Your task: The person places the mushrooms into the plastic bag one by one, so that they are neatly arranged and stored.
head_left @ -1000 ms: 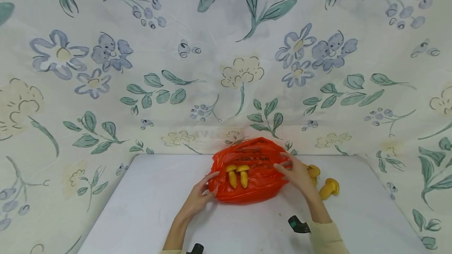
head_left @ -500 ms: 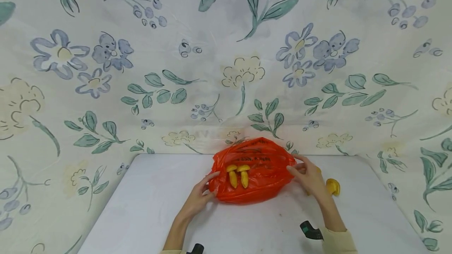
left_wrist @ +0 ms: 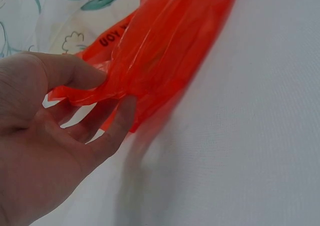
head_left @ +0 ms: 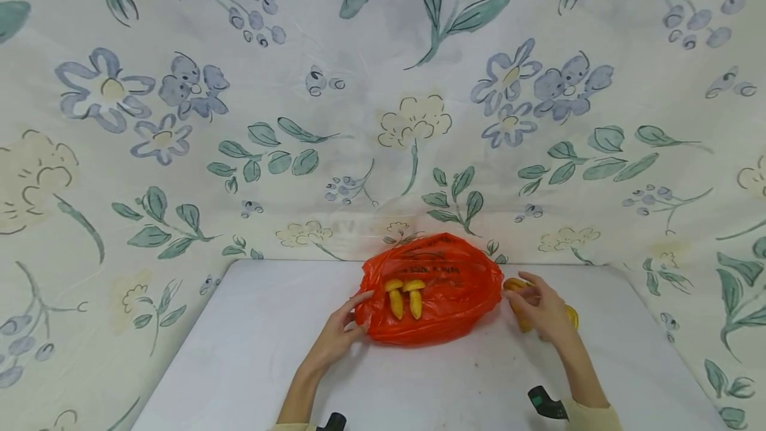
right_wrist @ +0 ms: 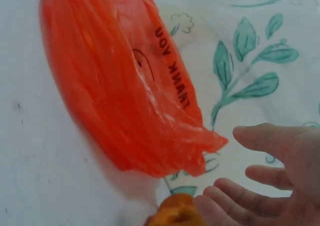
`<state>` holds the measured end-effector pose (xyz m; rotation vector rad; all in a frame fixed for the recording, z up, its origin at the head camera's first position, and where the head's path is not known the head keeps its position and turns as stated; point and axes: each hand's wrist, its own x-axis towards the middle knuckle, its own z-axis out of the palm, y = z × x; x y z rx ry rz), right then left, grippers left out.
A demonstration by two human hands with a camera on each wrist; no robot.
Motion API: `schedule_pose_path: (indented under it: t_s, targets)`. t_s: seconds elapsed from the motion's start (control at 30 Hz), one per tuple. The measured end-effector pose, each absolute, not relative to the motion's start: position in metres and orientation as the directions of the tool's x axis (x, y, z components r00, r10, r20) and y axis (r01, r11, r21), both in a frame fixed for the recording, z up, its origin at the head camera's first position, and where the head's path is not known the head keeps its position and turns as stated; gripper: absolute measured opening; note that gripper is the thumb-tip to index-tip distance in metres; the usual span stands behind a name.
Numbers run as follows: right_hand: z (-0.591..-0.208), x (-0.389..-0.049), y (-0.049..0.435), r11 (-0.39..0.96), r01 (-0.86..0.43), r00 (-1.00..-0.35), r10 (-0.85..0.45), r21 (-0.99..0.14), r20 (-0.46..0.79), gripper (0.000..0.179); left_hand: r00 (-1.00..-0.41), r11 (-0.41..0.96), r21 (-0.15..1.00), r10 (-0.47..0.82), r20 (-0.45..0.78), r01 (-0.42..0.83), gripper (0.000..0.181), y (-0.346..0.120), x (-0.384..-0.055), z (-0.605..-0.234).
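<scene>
"While the left hand [head_left: 336, 336] pinched the red bag [head_left: 455, 308] on the table [head_left: 257, 338], what lay atop?"
"Two yellow mushrooms [head_left: 414, 301]; a third mushroom [right_wrist: 177, 215] sat by the right hand [head_left: 546, 314], its fingers loose."

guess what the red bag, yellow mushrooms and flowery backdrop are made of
The red bag looks like thin, glossy plastic film: it's wrinkled and catches highlights. The yellow mushrooms look smooth and faintly shiny, perhaps moulded plastic or foam, but real ones aren't ruled out. The flowery backdrop seems a printed sheet, slightly shiny; cloth or vinyl, I can't tell.
</scene>
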<state>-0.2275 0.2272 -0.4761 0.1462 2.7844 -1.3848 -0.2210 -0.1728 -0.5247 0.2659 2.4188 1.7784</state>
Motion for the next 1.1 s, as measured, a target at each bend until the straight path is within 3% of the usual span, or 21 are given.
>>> schedule_pose_path:
  t_s: [0.43, 1.1]
  targets:
    - [-0.476, -0.220, 0.253, 0.658, 0.124, -0.992, 0.098, -0.743, -0.079, 0.079, -0.977, 0.282, 0.958, 0.214, -0.009, 0.054, 0.057, -0.174, -0.220, -0.523]
    - [-0.483, -0.213, 0.289, 0.707, 0.212, -0.974, 0.210, -0.675, -0.086, 0.075, -0.977, 0.279, 0.959, 0.212, -0.004, 0.057, 0.058, -0.173, -0.219, -0.521]
